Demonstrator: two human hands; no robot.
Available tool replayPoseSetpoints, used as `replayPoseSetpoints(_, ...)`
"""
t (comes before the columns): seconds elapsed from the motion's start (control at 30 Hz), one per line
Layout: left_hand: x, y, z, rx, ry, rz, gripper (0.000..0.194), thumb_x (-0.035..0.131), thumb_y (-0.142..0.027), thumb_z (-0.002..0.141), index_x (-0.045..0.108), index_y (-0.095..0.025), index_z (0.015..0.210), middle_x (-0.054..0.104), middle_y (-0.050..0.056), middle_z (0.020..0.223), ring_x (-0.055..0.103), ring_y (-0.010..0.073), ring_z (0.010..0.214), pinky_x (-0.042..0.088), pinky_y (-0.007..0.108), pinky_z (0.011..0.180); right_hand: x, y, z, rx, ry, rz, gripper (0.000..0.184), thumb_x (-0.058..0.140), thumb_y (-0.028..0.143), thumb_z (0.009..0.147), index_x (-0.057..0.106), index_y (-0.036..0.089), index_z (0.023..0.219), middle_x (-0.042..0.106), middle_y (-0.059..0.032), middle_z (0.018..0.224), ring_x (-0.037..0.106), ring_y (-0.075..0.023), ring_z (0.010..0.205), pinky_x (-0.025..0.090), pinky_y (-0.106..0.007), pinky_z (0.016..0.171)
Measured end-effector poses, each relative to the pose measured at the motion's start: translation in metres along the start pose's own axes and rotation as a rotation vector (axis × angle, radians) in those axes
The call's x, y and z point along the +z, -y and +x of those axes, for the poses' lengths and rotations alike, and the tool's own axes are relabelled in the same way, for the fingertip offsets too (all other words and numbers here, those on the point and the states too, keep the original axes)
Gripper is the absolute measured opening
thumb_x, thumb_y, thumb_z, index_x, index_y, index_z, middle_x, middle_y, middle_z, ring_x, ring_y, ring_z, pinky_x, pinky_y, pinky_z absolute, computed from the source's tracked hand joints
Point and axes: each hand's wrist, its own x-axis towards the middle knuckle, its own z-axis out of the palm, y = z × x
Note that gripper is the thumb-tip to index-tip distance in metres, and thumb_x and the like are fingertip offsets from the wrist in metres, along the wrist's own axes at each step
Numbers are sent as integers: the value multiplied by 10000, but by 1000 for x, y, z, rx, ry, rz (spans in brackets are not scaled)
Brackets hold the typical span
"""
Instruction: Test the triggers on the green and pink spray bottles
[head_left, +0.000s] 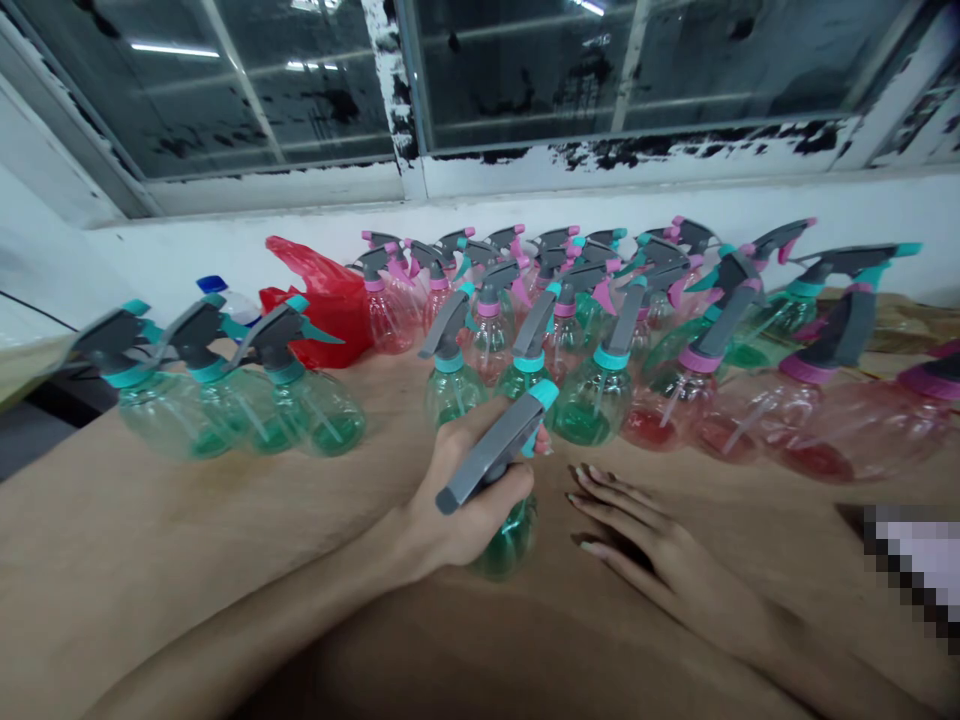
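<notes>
My left hand [457, 500] is wrapped round a green spray bottle [510, 540] with a grey trigger head and teal collar, standing on the wooden table [187, 540] near me. Just to the right of it, my right hand [637, 535] lies flat on the table with its fingers stretched out, holding nothing. Right behind the held bottle runs a row of green spray bottles [529, 370] and pink spray bottles [712, 400].
Three green spray bottles [240, 400] stand apart at the left. A red plastic bag [326, 300] and a blue-capped bottle [225, 295] sit by the white wall under the window. Several more pink and green bottles crowd the back. A blurred patch covers the right edge.
</notes>
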Motion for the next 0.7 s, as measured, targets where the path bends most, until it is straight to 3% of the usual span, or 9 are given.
replayPoseSetpoints(0.27, 3, 0, 2, 12, -8, -77, 282, 484, -144, 705, 595, -215, 954, 596, -3, 754, 569, 140, 645, 475, 262, 626, -1, 1, 0, -2, 16, -31, 416, 453, 357, 890, 449, 259, 1295, 404, -2, 1406, 327, -195, 1303, 344, -425, 1054)
replayPoseSetpoints(0.4, 7, 2, -1, -3, -61, -58, 77, 498, -169, 710, 566, -203, 723, 579, -10, 685, 565, 134, 589, 472, 255, 561, -2, 1, 1, 1, -10, 3, 413, 475, 348, 878, 465, 270, 1284, 430, 2, 1389, 348, -202, 1291, 351, -426, 1048)
replayPoseSetpoints(0.7, 9, 1, -1, 17, -121, 3, 118, 488, -131, 701, 490, -200, 605, 541, -26, 638, 525, 112, 539, 453, 234, 509, 0, 0, 1, -5, -14, 21, 415, 482, 341, 874, 467, 269, 1283, 438, -12, 1382, 357, -208, 1285, 356, -433, 1042)
